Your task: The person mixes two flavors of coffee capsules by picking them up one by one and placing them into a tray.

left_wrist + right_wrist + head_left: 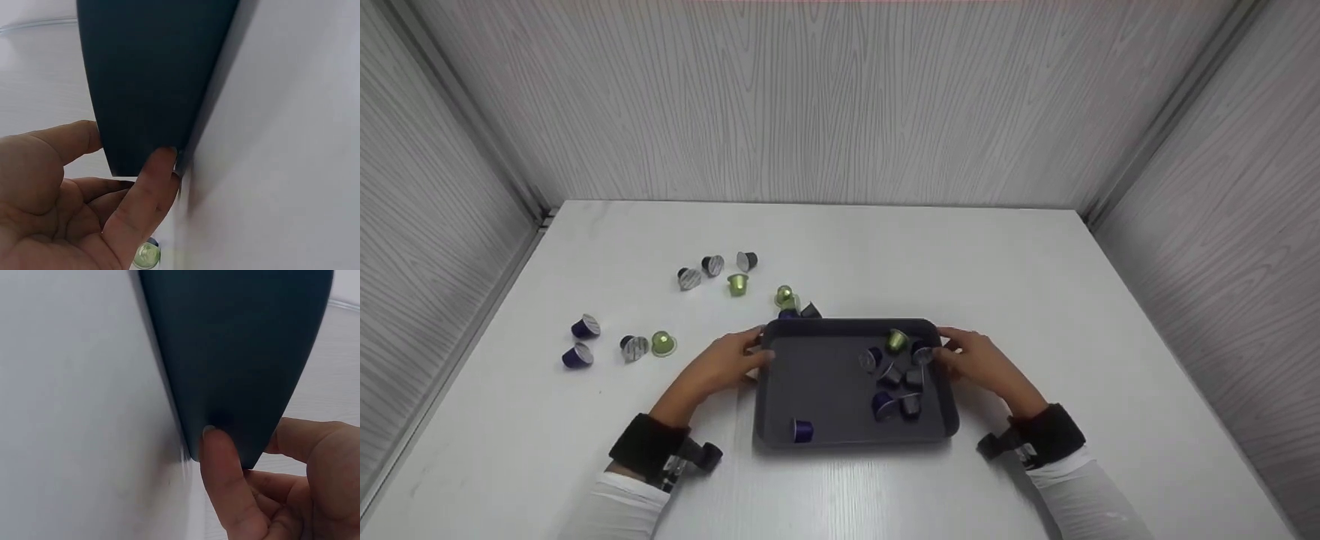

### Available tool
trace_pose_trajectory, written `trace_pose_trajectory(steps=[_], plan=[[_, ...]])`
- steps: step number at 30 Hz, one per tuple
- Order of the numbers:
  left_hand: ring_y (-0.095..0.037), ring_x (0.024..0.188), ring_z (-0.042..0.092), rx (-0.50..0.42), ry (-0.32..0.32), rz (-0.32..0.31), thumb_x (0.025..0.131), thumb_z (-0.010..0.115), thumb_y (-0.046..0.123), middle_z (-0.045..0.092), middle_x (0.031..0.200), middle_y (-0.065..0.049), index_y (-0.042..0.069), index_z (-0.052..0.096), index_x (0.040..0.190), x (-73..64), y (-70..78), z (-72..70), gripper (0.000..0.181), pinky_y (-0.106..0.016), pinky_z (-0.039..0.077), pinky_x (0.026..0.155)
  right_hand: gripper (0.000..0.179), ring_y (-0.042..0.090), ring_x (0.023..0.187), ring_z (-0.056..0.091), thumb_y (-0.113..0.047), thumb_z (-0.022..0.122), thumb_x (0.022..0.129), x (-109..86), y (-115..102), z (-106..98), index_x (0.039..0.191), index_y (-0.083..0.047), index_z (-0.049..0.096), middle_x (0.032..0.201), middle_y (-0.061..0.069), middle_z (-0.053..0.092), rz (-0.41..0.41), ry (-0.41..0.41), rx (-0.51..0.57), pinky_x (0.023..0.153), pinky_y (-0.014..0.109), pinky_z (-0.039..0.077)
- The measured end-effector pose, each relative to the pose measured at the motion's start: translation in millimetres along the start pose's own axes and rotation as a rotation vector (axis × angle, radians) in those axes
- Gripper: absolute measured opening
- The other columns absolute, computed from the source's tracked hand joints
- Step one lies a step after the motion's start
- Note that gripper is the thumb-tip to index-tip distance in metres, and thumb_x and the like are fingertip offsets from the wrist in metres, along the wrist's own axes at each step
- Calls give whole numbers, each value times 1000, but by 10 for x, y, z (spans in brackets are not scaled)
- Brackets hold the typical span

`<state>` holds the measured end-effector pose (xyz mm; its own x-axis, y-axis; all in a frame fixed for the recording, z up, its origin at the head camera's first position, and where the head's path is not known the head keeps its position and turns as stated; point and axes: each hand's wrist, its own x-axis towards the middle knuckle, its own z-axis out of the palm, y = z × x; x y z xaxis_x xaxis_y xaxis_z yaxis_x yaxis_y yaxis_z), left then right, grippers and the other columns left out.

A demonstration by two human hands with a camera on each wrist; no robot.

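A dark grey rectangular tray [817,382] is between the two hands in the head view. My left hand [726,361] holds its left side, thumb over the rim and fingers against the outer wall. On the opposite side my right hand [981,364] grips the tray the same way. Inside, several coffee capsules cluster at the right, among them a green capsule [896,341] and a purple capsule [883,406]. Another purple capsule [802,430] lies near the front left corner. Both wrist views show the tray wall [152,84] close above the table; contact is unclear.
Loose capsules lie on the white table [1035,285] left of the tray, including a green capsule [663,343] and a purple capsule [578,355]. Just behind the tray's back rim sit a green capsule [784,294] and a dark capsule [811,310]. Pale wood-grain panels [825,105] enclose the table.
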<state>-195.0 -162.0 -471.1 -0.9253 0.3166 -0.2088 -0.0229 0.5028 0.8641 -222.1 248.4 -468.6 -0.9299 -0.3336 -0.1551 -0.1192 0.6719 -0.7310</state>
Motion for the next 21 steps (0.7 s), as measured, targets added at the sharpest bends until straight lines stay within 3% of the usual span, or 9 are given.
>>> trace_pose_trajectory(steps=[4, 9, 15, 21], plan=[[-39, 115, 59, -61, 0, -15, 100, 58, 25, 35, 149, -28, -5, 21, 152, -18, 1, -57, 71, -36, 58, 80, 50, 17, 66, 67, -17, 58, 96, -18, -4, 2, 143, -3, 49, 97, 13, 69, 1, -6, -24, 60, 31, 55], [-38, 112, 61, -43, 17, 4, 100, 58, 28, 35, 150, -28, -5, 21, 152, 25, 71, -140, 72, -37, 57, 81, 50, 17, 66, 68, -16, 58, 96, -30, -16, -7, 142, -1, 49, 97, 14, 69, -7, 4, -67, 59, 30, 55], [-38, 106, 64, 127, 56, 3, 100, 56, 30, 38, 149, -25, -3, 25, 152, 142, 218, -254, 69, -42, 55, 85, 48, 15, 69, 69, -19, 58, 97, -33, -47, -10, 141, -1, 50, 105, 18, 69, -16, 4, -127, 62, 30, 55], [-38, 119, 57, 348, 109, 37, 100, 55, 31, 45, 145, -23, -2, 34, 149, 289, 363, -313, 63, -51, 48, 96, 48, 17, 73, 70, -17, 58, 97, -34, -89, -11, 141, 1, 50, 111, 22, 68, -38, 4, -138, 64, 32, 56]])
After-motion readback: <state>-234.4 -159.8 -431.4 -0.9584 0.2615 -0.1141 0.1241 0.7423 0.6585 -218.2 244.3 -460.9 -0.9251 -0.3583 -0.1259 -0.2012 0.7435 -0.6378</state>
